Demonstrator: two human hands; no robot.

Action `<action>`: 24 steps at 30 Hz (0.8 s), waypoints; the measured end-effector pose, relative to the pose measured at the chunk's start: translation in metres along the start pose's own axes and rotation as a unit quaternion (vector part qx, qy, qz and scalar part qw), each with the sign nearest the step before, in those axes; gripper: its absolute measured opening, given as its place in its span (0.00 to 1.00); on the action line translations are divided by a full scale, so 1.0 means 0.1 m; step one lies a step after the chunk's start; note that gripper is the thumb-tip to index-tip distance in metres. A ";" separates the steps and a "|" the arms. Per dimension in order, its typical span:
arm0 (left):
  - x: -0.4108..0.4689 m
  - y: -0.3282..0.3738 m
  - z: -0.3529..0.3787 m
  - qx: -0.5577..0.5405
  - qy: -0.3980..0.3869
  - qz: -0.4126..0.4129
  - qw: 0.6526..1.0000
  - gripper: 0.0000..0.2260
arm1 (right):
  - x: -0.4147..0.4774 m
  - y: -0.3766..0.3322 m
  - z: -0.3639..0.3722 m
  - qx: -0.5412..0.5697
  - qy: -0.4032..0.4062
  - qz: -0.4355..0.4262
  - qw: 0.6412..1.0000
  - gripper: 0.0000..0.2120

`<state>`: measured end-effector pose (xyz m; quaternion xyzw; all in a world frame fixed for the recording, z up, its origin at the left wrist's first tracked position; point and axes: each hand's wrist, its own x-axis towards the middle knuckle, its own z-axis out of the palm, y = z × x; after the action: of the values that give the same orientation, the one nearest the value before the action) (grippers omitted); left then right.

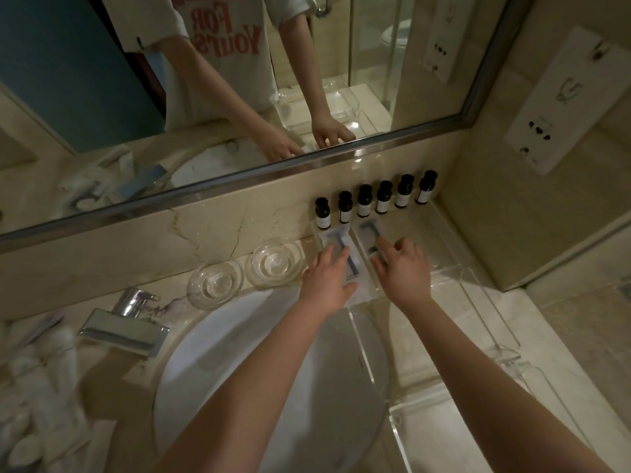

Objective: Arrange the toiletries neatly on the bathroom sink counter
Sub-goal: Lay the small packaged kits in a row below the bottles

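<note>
At the far left edge of the marble tabletop (170,295), a heap of white wrapped toiletries (37,387) lies blurred; what the items are cannot be told. Just right of it a chrome faucet (126,322) reaches over the white sink basin (239,353). Beyond the basin's far rim two clear glass dishes (215,284) (275,260) sit side by side, nearly touching.

Right of the dishes, two clear packets lie parallel on the tabletop, pointing toward the back wall. The left packet (327,238) shows a blue-handled piece inside. The left hand (326,279) lies flat on it, its grip open, fingers straight and pressing on the wrapper. The right packet (367,233) holds a dark piece. The right hand (404,268) touches its near end with forefinger and thumb tips, the other fingers loosely bent. Whether that grip pinches the packet or only rests on it cannot be told.

Behind the packets, six small dark bottles (364,199) with white labels stand upright in a row against the wall below the mirror (102,97). Right of the hands, a clear acrylic tray (478,302) runs from the far corner toward the near edge. A white socket panel (560,97) is on the right wall.
</note>
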<state>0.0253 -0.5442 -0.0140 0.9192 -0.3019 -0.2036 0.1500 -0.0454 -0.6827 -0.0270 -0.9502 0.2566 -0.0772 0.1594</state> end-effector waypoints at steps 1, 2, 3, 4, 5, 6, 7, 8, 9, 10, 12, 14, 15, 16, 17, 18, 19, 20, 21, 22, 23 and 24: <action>-0.01 0.01 -0.01 0.000 -0.002 -0.002 1.000 0.33 | 0.00 -0.01 -0.01 0.000 -0.004 0.004 1.000 0.19; -0.01 0.01 -0.02 0.000 -0.004 -0.003 1.000 0.33 | 0.00 -0.02 -0.01 -0.001 -0.007 0.006 1.000 0.19; -0.02 0.01 -0.03 -0.001 -0.004 -0.004 1.000 0.33 | 0.00 -0.02 -0.02 -0.002 -0.008 0.006 1.000 0.19; -0.02 0.02 -0.03 -0.002 -0.003 -0.004 1.000 0.33 | -0.01 -0.03 -0.02 -0.003 -0.009 0.006 1.000 0.19; -0.03 0.02 -0.04 -0.003 -0.001 -0.004 1.000 0.33 | -0.02 -0.04 -0.04 -0.004 -0.008 0.008 1.000 0.19; -0.04 0.02 -0.05 -0.003 0.000 -0.004 1.000 0.33 | -0.03 -0.05 -0.05 -0.004 -0.006 0.011 1.000 0.19; -0.05 0.02 -0.06 -0.004 0.000 -0.005 1.000 0.33 | -0.05 -0.06 -0.07 -0.004 -0.004 0.013 1.000 0.19; -0.07 0.02 -0.08 -0.005 0.001 -0.005 1.000 0.33 | -0.07 -0.07 -0.09 -0.002 0.000 0.013 1.000 0.19; -0.10 0.01 -0.11 -0.008 0.002 -0.005 1.000 0.33 | -0.10 -0.09 -0.12 0.000 0.002 0.010 1.000 0.19; -0.14 0.00 -0.14 -0.011 0.007 -0.005 1.000 0.33 | -0.13 -0.11 -0.15 0.002 0.006 0.005 1.000 0.20; -0.23 -0.05 -0.22 -0.009 0.026 -0.001 1.000 0.32 | -0.20 -0.16 -0.21 0.000 0.010 -0.010 1.000 0.20; -0.37 -0.12 -0.30 0.007 0.049 0.003 0.999 0.31 | -0.30 -0.24 -0.28 -0.009 0.007 -0.029 1.000 0.21; -0.45 -0.16 -0.34 0.017 0.059 0.004 0.998 0.30 | -0.36 -0.29 -0.31 -0.013 0.001 -0.038 0.999 0.20; -0.55 -0.21 -0.38 0.025 0.065 0.001 0.998 0.29 | -0.42 -0.35 -0.34 -0.015 -0.006 -0.049 0.999 0.20; -0.65 -0.26 -0.41 0.032 0.069 -0.004 0.997 0.29 | -0.49 -0.41 -0.36 -0.016 -0.011 -0.061 0.998 0.21; -0.76 -0.32 -0.44 0.036 0.074 -0.010 0.997 0.28 | -0.56 -0.48 -0.38 -0.016 -0.017 -0.073 0.997 0.21; -0.88 -0.39 -0.46 0.039 0.079 -0.015 0.996 0.27 | -0.63 -0.56 -0.39 -0.017 -0.024 -0.085 0.996 0.22; -1.00 -0.46 -0.46 0.042 0.084 -0.019 0.995 0.26 | -0.70 -0.64 -0.40 -0.018 -0.032 -0.096 0.995 0.22; -1.12 -0.54 -0.46 0.044 0.089 -0.025 0.995 0.26 | -0.78 -0.73 -0.40 -0.017 -0.042 -0.107 0.993 0.22; -1.25 -0.63 -0.46 0.045 0.090 -0.033 0.994 0.25 | -0.86 -0.83 -0.39 -0.016 -0.050 -0.118 0.992 0.22; -1.37 -0.72 -0.47 0.045 0.087 -0.042 0.994 0.25 | -0.95 -0.94 -0.38 -0.015 -0.057 -0.130 0.990 0.22; -1.50 -0.81 -0.46 0.047 0.081 -0.054 0.994 0.25 | -1.03 -1.05 -0.36 -0.011 -0.063 -0.142 0.988 0.22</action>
<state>-0.0232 -0.3823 0.0366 0.9536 -0.2480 -0.1216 0.1198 -0.0935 -0.5538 0.0358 -0.9816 0.1096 -0.0358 0.1524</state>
